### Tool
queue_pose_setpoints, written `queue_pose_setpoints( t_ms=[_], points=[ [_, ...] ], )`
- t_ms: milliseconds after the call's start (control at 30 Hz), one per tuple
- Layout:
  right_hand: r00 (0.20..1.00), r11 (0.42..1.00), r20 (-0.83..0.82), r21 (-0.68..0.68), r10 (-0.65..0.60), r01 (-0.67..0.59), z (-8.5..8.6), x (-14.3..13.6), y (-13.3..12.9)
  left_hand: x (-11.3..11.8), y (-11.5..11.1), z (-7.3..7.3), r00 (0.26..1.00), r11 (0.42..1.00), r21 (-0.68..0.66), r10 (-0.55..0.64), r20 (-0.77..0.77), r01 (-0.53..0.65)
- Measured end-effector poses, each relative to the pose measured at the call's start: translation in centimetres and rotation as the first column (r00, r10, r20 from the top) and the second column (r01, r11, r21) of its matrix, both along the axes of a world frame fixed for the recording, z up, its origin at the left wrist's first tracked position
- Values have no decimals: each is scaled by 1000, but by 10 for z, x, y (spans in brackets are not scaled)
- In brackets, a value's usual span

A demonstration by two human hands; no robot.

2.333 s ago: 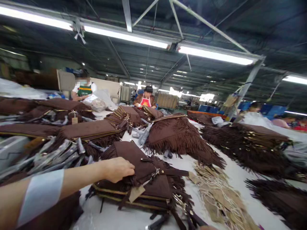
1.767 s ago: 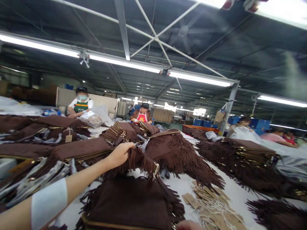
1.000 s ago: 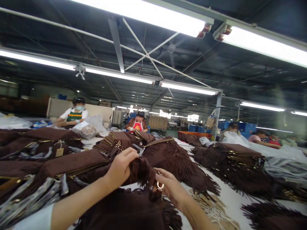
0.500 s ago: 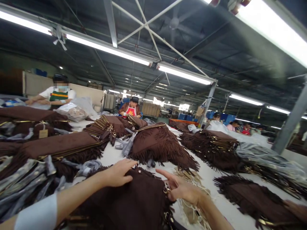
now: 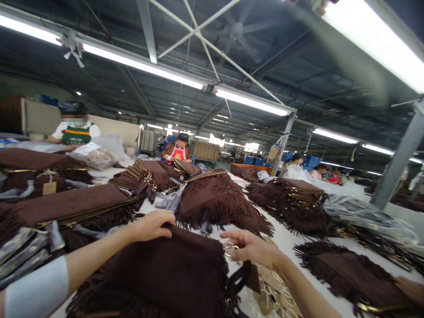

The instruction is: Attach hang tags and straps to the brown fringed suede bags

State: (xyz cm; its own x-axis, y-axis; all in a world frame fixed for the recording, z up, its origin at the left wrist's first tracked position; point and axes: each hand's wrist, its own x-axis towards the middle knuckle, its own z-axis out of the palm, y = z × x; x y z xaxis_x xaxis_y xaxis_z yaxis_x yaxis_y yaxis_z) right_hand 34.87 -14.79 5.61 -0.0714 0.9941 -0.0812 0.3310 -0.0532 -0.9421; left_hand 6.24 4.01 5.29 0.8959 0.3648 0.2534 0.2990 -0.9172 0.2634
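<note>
The left hand (image 5: 149,226) now pinches the bag (image 5: 172,269) by its edge; the right hand (image 5: 256,251), half open, meets the clasp (image 5: 230,250).

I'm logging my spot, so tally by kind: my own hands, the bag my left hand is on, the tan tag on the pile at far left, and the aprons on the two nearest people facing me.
Hands: 2 (left hand, right hand)
Bag: 1 (brown bag)
Tag: 1 (tan tag)
Aprons: 2 (green apron, red apron)
Total: 6
</note>
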Motion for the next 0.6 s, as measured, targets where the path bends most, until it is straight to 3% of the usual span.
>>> queue_pose_setpoints(
  t_ms=[100,200,267,300,333,400,500,600],
  points=[
    [999,993,21,114,-26,23,28,2,10,-9,-12,36,997,972,226,52,50,-62],
    [988,956,140,293,-67,23,65,1,9,-20,-25,75,982,882,438,117,148,-171],
    [946,899,299,437,-123,-21,82,-5,4,-27,-34,86,964,829,501,163,211,-250],
    [915,866,373,497,-156,-55,85,-8,1,-31,-37,84,957,814,510,191,219,-279],
    [886,843,430,530,-174,-91,83,-12,-2,-33,-40,77,954,810,508,219,205,-295],
    [863,846,481,516,-158,-133,65,-20,-6,-37,-45,46,961,835,477,254,112,-276],
    [828,918,557,360,-68,-167,13,-27,-12,-38,-55,-21,964,912,353,253,-78,-210],
    [781,958,624,241,-28,-158,-32,-30,-20,-36,-67,-77,956,921,349,244,-166,-174]
  ],
)
